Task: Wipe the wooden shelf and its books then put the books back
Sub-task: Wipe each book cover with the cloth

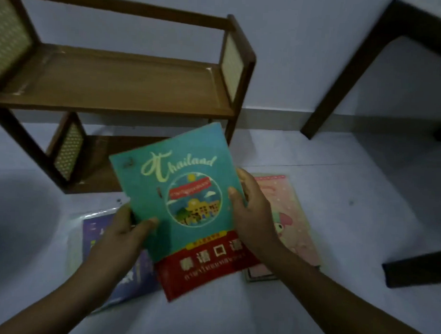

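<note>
Both hands hold one book above the floor, near the middle of the scene. The teal book (pixel 188 203) has the word "Thailand" in pale curly letters, a round picture of buildings under it, and a red band with light characters along its near edge. It is tilted, with its far corner pointing toward the shelf.

The left hand (pixel 123 234) grips the left edge of the book, thumb on the cover and the other fingers hidden behind. The right hand (pixel 251 213) grips the right edge in the same way, thumb on the cover.

The wooden shelf (pixel 122 86) stands on the floor at the far left, against the wall. It is dark brown, with woven pale panels in its sides, and both visible boards carry no books.

On the floor (pixel 362 221), a purple book (pixel 135 276) lies under the left hand, and a pink book (pixel 292 219) lies under the right hand. A dark table leg (pixel 342 81) stands at the far right.
</note>
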Action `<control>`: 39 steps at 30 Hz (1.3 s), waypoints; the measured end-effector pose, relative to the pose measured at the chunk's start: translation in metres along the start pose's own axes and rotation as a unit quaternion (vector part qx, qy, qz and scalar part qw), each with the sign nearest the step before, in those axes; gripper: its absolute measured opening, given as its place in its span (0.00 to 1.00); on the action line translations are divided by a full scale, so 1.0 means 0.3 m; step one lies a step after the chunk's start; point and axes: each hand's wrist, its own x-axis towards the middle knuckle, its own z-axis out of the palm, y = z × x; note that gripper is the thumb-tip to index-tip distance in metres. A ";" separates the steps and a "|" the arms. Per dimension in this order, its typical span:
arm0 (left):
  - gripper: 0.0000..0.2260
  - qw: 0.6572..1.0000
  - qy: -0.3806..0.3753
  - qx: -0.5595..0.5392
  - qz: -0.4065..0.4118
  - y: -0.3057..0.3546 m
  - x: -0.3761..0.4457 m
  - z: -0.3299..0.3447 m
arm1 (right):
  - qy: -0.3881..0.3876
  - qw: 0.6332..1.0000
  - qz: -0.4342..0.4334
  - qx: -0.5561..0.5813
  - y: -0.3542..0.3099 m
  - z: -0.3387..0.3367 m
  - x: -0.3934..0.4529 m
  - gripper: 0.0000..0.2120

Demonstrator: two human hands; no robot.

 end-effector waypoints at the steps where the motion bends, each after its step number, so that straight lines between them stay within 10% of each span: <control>1: 0.10 0.999 -0.036 -0.016 -0.029 0.021 0.000 0.071 | 0.002 0.999 0.007 -0.044 0.020 -0.062 0.000 0.17; 7: 0.07 0.973 -0.187 0.047 -0.126 0.072 0.127 0.464 | 0.016 0.951 0.103 -0.291 0.179 -0.361 0.031 0.21; 15: 0.10 0.962 -0.244 0.076 -0.093 -0.015 0.216 0.632 | -0.025 0.934 0.233 -0.271 0.387 -0.419 0.126 0.22; 22: 0.36 0.878 -0.219 0.401 0.142 -0.052 0.241 0.293 | -0.093 0.950 0.056 -0.294 0.327 -0.190 0.016 0.27; 26: 0.62 0.828 -0.162 0.530 0.086 -0.122 0.255 -0.028 | -0.205 0.920 -0.040 -0.332 0.297 0.013 -0.033 0.30; 32: 0.68 0.754 -0.179 0.631 0.035 -0.231 0.187 -0.335 | -0.261 0.843 -0.009 -0.470 0.363 0.143 0.027 0.35; 39: 0.61 0.749 -0.183 0.634 0.058 -0.391 0.138 -0.468 | -0.109 0.916 0.009 -0.387 0.326 0.239 0.089 0.29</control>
